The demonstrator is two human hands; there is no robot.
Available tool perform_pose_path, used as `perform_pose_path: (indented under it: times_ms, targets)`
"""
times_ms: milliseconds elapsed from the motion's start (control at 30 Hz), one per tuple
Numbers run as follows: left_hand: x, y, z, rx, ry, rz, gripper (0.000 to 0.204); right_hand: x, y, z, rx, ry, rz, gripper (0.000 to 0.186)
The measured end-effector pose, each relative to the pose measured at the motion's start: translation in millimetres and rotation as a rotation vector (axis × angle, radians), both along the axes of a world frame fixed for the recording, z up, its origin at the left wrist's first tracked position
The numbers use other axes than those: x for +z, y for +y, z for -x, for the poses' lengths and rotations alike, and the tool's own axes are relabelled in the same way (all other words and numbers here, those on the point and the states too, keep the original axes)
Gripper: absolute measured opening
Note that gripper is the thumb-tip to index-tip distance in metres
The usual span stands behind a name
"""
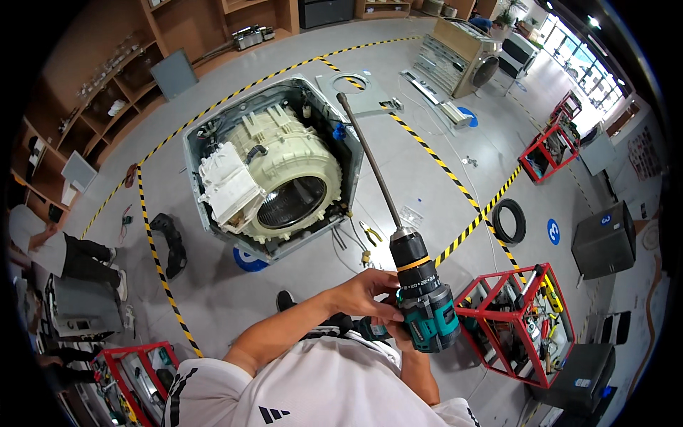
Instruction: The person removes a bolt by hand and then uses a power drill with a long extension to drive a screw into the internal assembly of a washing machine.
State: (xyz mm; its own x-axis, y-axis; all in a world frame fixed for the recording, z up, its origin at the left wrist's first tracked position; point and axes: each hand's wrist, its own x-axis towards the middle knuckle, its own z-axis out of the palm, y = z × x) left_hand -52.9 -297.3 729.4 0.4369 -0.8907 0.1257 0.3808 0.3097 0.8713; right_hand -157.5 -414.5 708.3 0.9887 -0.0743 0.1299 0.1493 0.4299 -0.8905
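My left hand [366, 292] is closed on the side of a teal and black cordless drill [430, 313], just below its collar, with the thumb beside the body. My right hand [395, 331] is under the drill, mostly hidden, wrapped round its handle. A long dark metal bit [366, 153] rises from the chuck, angled away from me. Beyond it on the floor stands an opened washing machine [206, 174] with a cream tub and round glass-like dark opening showing. Pliers [370, 235] and loose cables lie beside the machine.
Red tool carts [512, 317] stand at right and lower left. A black rubber ring [509, 224], dark curved part [171, 249], metal panel [341, 92] and appliance [448, 57] are on the taped floor [413, 164]. Another person [78, 256] sits at left, near wooden shelving [99, 85].
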Motion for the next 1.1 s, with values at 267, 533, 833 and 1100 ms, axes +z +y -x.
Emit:
perform_pose_path:
  times_ms: [267,533,833,1100]
  targets:
    - [7,0,-2,-0.023,0.022,-0.019,0.034,-12,-6,1,0.010,0.071,-0.063,0.027]
    - [2,-4,0,0.020,-0.025,0.034,0.032,-13,-7,-1,0.080,-0.062,-0.053,0.024]
    - [-10,1,-4,-0.026,0.115,-0.120,0.048,-18,-4,1,0.120,-0.045,0.055,0.015]
    - [-36,1,-8,-0.082,0.280,-0.007,0.065,-14,3,1,0.154,0.043,-0.119,0.038]
